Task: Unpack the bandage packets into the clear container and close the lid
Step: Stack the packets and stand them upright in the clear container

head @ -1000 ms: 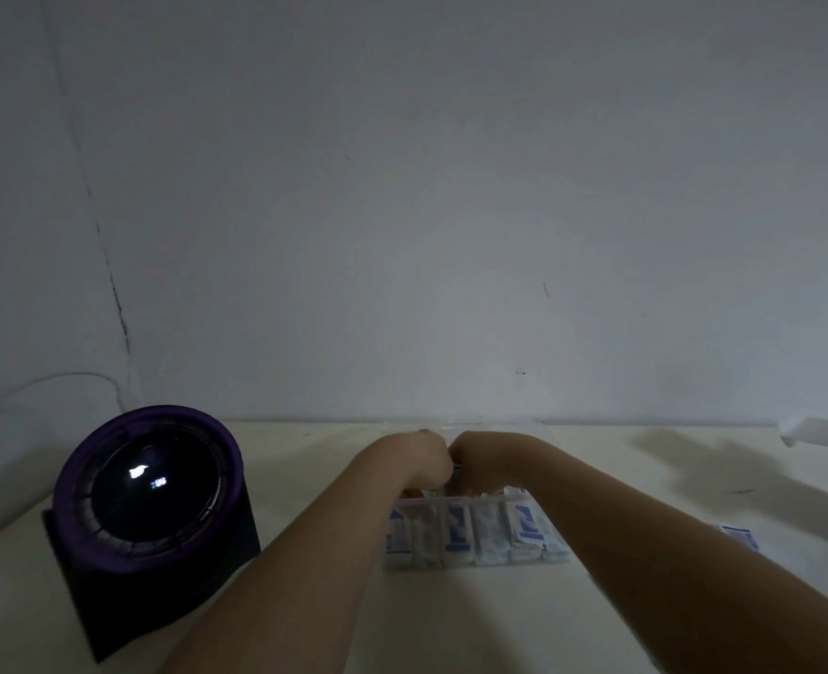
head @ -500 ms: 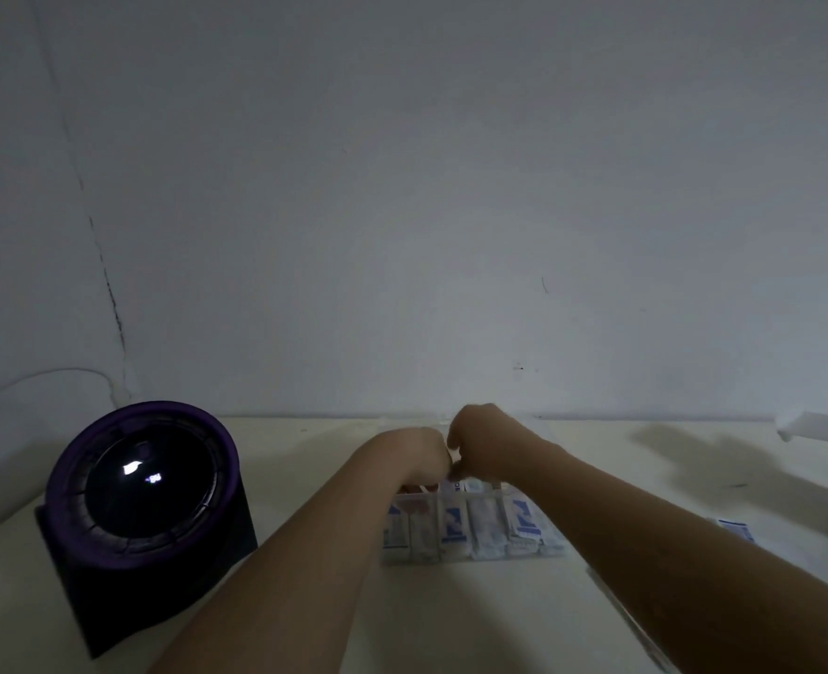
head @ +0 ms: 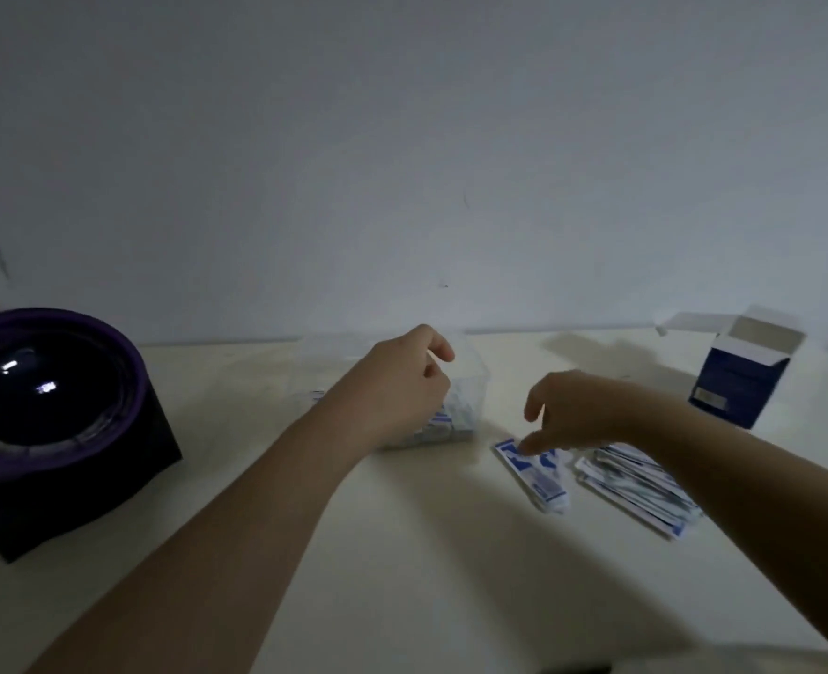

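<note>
Pale counter in dim light, bare grey wall behind. At centre back, clear container, open-topped as far as visible; lid too faint to pick out. Inside, against the near wall, some bandage packets lying flat.

Over the container's near side, left hand, fingers curled. Grip state impossible to tell, inner side of the fingers hidden.

Just right of the container, right hand, grip released, fingers spread downward. One fingertip touching a loose packet bundle flat on the counter. Just beside that bundle, a larger pile of packets, partly under the right forearm.

At far right, blue-and-white carton, flaps open, no packets showing at its mouth. At left, well apart, dark purple round device.

Judgement: carton apparently emptied; transfer into the container partway, well short of finished. Bundle and pile yet to go in. Lid closing last, not yet done.
</note>
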The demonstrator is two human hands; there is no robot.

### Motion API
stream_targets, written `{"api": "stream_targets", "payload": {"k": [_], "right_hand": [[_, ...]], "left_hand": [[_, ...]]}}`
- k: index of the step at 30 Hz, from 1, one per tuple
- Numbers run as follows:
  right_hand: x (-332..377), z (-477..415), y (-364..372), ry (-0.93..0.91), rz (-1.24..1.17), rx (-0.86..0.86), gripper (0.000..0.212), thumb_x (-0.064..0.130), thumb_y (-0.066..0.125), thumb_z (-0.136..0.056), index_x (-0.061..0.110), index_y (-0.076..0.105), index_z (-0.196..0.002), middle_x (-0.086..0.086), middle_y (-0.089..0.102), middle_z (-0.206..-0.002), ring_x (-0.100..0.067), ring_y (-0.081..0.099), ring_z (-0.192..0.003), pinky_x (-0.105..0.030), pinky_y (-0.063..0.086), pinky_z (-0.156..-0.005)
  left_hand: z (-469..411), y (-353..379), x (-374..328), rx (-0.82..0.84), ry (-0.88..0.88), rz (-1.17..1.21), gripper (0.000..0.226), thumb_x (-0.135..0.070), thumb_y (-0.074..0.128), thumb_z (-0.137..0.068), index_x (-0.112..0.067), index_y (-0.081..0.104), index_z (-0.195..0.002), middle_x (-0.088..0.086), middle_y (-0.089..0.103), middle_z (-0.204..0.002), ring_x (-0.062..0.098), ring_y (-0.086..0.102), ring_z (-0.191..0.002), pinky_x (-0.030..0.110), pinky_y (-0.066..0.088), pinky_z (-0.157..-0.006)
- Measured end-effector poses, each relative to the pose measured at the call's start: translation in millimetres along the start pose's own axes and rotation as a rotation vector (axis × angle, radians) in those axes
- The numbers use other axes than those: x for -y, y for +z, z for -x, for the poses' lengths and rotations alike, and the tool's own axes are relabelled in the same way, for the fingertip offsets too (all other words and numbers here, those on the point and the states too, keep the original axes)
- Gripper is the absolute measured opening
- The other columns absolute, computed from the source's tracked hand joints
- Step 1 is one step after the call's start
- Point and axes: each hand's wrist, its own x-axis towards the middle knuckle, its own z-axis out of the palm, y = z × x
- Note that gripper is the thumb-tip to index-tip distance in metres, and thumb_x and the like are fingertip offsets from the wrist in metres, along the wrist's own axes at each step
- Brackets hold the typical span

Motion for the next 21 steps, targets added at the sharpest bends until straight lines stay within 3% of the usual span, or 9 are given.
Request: {"api": "stream_targets", "payload": {"k": [3,8,12,15,18,21], "right_hand": [[-6,-1,18,0.092,-0.033,0.051,0.068,0.050,0.073,-0.073,0.009,0.049,-0.123,-0.007,0.061,-0.114,-0.021,0.065,-0.092,-0.034,0.055,-0.082],[4,-2,23,0.050,-0.003,0.033,0.081,0.035,0.080,-0.070,0.008,0.038,-0.134,-0.010,0.054,-0.127,-0.024,0.057,-0.107,-0.036,0.049,-0.092],[9,-5,21,0.035,-0.125,0.103,0.077,0.020,0.080,-0.072,0.009,0.037,-0.135,-0.010,0.059,-0.121,-0.022,0.067,-0.091,-0.034,0.056,-0.084],[6,-5,20,0.030,-0.144,0.114,0.077,0.022,0.078,-0.074,0.012,0.036,-0.138,-0.009,0.063,-0.115,-0.019,0.062,-0.079,-0.030,0.055,-0.080],[0,-5,26,0.033,-0.239,0.099,0.079,0.022,0.078,-0.073,0.018,0.036,-0.140,-0.008,0.063,-0.117,-0.022,0.066,-0.088,-0.032,0.056,-0.082],[-8,-2,32,0.024,-0.528,0.062,0.062,0.014,0.077,-0.074,0.016,0.048,-0.130,-0.007,0.065,-0.112,-0.023,0.067,-0.092,-0.033,0.057,-0.083]], "left_hand": [[4,24,-2,0.125,-0.022,0.010,0.021,-0.017,0.043,-0.090,-0.029,0.052,-0.105,-0.003,0.061,-0.095,0.016,0.064,-0.084,0.031,0.050,-0.065],[6,54,7,0.258,-0.134,0.095,0.019,-0.016,0.043,-0.093,-0.025,0.051,-0.107,-0.003,0.063,-0.099,0.012,0.065,-0.084,0.028,0.050,-0.072],[11,61,13,0.211,-0.184,0.213,0.021,-0.012,0.043,-0.095,-0.019,0.053,-0.112,-0.004,0.063,-0.096,0.009,0.063,-0.077,0.023,0.049,-0.068],[15,62,20,0.145,-0.204,0.265,0.018,-0.012,0.046,-0.095,-0.022,0.055,-0.107,-0.005,0.064,-0.095,0.007,0.065,-0.079,0.022,0.050,-0.069],[18,63,26,0.109,-0.232,0.319,0.016,-0.013,0.048,-0.094,-0.026,0.056,-0.097,-0.002,0.065,-0.097,0.007,0.066,-0.079,0.026,0.051,-0.073],[21,63,27,0.094,-0.264,0.393,0.015,-0.013,0.051,-0.094,-0.026,0.056,-0.094,0.005,0.065,-0.103,0.007,0.066,-0.078,0.021,0.052,-0.068]]}}
